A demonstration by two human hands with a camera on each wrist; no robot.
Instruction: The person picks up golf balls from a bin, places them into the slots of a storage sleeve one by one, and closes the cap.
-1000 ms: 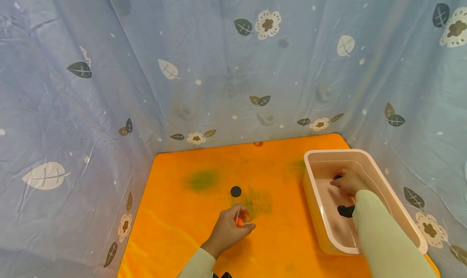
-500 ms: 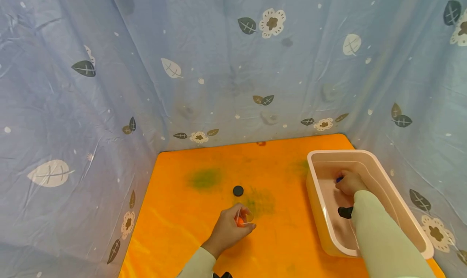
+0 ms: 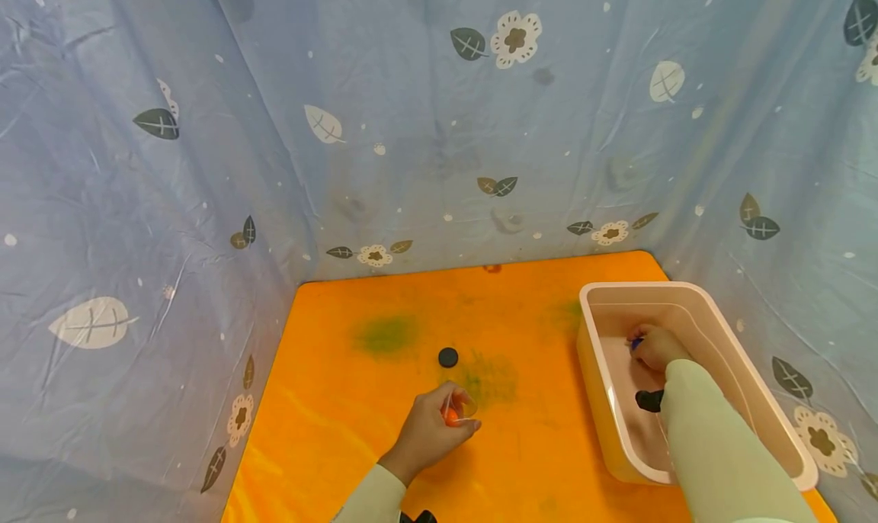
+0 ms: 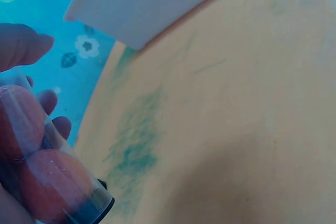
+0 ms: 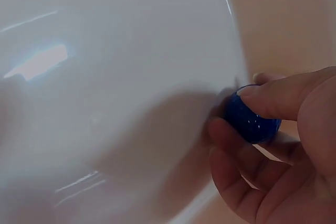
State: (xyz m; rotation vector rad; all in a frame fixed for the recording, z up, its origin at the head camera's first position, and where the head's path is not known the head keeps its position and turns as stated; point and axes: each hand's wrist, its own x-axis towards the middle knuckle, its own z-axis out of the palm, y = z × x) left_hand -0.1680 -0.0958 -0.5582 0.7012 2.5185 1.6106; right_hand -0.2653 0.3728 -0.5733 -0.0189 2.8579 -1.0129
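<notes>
My left hand [image 3: 432, 430] grips a clear plastic tube [image 4: 97, 198], its fingers curled round the wall. Inside the tube sit two orange balls [image 4: 55, 184], one above the other; the head view shows just one of them past the fingers. Down in the pink bin [image 3: 595, 370], my right hand [image 3: 660, 348] pinches a small, shiny blue ball [image 5: 253, 116] between thumb and fingers, close to the bin's inner surface. A round black cap [image 3: 448, 357] lies flat on the orange tabletop, just beyond the left hand.
The deep bin stands on the right side of the orange table [image 3: 357, 401]. Flowered blue curtains [image 3: 425, 126] enclose the back and both sides. A black piece [image 3: 648, 399] shows beside the right wrist, and green smudges [image 3: 387, 334] mark the tabletop.
In the bin, the right hand's fingers have curled in round the blue ball. The left hand stays in place with the tube. The head view has shifted slightly.
</notes>
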